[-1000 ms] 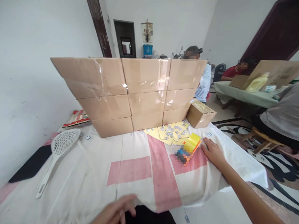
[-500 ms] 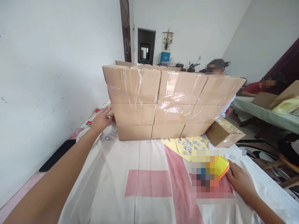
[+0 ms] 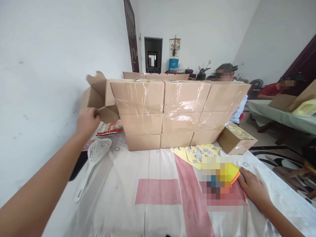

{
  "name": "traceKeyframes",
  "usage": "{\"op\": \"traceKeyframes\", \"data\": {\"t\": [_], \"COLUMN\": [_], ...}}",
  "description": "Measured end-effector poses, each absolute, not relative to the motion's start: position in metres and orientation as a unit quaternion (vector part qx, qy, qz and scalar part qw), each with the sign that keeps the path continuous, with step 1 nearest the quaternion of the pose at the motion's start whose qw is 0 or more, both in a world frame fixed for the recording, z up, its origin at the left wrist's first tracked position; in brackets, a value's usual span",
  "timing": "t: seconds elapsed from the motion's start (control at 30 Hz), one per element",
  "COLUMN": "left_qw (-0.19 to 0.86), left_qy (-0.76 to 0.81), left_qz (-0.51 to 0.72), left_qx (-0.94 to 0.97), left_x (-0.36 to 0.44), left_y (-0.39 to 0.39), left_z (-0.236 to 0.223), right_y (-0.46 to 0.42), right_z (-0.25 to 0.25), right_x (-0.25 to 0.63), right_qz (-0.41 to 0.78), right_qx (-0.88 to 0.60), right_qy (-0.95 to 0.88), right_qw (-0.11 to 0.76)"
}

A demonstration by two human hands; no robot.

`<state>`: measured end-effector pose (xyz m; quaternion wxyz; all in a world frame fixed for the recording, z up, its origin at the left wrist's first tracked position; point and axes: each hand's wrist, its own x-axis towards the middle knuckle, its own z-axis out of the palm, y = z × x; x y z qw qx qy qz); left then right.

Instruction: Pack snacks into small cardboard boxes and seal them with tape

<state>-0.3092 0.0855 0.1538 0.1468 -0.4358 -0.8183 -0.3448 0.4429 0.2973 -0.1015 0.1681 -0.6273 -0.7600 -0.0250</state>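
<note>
My left hand (image 3: 87,121) is closed on the lower flap of an open cardboard box (image 3: 95,98). The box is tilted, its flaps stick out, and it is beside the left end of a stack of taped cartons (image 3: 143,123). Below it on the cloth lies a white slotted skimmer (image 3: 99,151), and a red-and-white packet (image 3: 111,127) is near the stack's foot. My right hand (image 3: 254,189) lies flat on the table with fingers stretched out. Its fingertips are at the edge of a yellow-and-orange item (image 3: 233,173), mostly blurred out.
A single carton (image 3: 237,140) stands at the table's right edge. Yellow patterned sheets (image 3: 202,153) lie before the stack. Behind it is a person (image 3: 238,105), and another person (image 3: 269,90) is at a table (image 3: 259,113) on the right. A wall (image 3: 44,92) borders the left side.
My left hand, which was by the packet beside the stack, has come up and left and now grips the open box, newly in view. The skimmer shows more fully. My right hand has stayed put.
</note>
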Motion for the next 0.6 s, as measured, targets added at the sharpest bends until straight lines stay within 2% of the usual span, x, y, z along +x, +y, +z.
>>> {"op": "traceKeyframes", "data": {"t": [0.1,0.17,0.3,0.4,0.47,0.5,0.6], "left_qw": [0.197,0.202,0.173,0.084,0.040,0.018,-0.082], "left_qy": [-0.856,-0.876,-0.883,-0.783,-0.726,-0.714,-0.682], "left_qz": [-0.324,-0.312,-0.318,-0.387,-0.399,-0.399,-0.389], "left_qx": [-0.350,-0.307,-0.299,-0.480,-0.558,-0.575,-0.614], "left_x": [-0.294,-0.273,-0.221,-0.183,-0.157,-0.144,-0.114], "left_y": [0.006,-0.052,-0.145,-0.166,-0.153,-0.142,-0.097], "left_z": [0.159,0.144,0.082,0.040,0.025,0.022,0.020], "right_y": [0.294,0.283,0.239,0.197,0.169,0.155,0.115], "right_z": [-0.095,-0.084,-0.049,-0.027,-0.019,-0.017,-0.021], "right_x": [0.437,0.431,0.417,0.395,0.368,0.351,0.294], "right_qz": [0.000,0.015,-0.051,-0.087,-0.024,0.049,0.328], "right_qx": [-0.625,-0.611,-0.564,-0.547,-0.481,-0.426,-0.209], "right_qy": [-0.758,-0.755,-0.649,-0.579,-0.643,-0.697,-0.844], "right_qw": [0.183,0.237,0.508,0.598,0.596,0.575,0.369]}}
